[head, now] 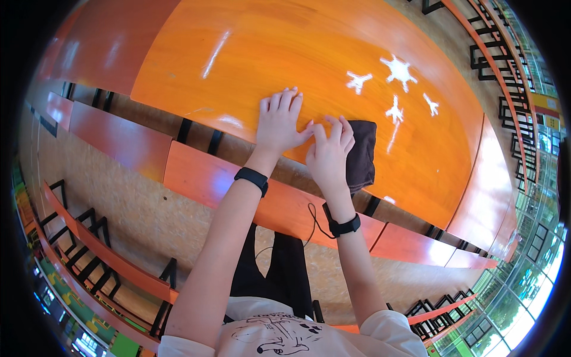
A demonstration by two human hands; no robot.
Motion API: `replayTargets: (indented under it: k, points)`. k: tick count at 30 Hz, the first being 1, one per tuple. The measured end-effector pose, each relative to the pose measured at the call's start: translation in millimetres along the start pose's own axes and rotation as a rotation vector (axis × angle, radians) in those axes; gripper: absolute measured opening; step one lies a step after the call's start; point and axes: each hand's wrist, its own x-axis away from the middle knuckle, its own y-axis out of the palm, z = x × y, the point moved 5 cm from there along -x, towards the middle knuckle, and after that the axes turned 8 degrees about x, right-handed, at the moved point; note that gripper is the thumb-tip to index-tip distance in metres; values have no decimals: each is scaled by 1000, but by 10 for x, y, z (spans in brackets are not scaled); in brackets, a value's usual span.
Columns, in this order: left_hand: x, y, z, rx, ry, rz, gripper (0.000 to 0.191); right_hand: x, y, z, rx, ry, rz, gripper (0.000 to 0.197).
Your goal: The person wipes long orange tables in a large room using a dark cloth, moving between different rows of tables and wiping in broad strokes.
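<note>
My left hand (280,119) lies palm down on the glossy orange tabletop (250,58), its fingers slightly spread and nothing held. Just to the right, my right hand (331,149) rests near the table's front edge with its fingers bent and apart. The left thumb and a right fingertip are close together; whether they touch is hard to tell. A folded dark brown cloth (362,154) lies on the table right beside my right hand, partly hidden behind it. Both wrists wear black bands.
An orange bench (200,172) runs along the near side of the table. A thin black cable (314,218) hangs by the right wrist and crosses the bench. More benches (111,261) with black legs stand at the lower left and the upper right.
</note>
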Motion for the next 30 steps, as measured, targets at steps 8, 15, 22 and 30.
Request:
replayTargets:
  k: [8, 15, 22, 30]
  points:
    - [0, -20, -8, 1, -10, -21, 51, 247, -123, 526, 107, 209, 78, 48]
    - [15, -26, -11, 7, -7, -11, 50, 409, 86, 747, 239, 168, 33, 49]
    - [42, -87, 0, 124, 17, 4, 53, 427, 112, 745, 261, 205, 89, 50]
    - [149, -230, -139, 550, 71, 179, 52, 504, 120, 736, 262, 229, 55, 56]
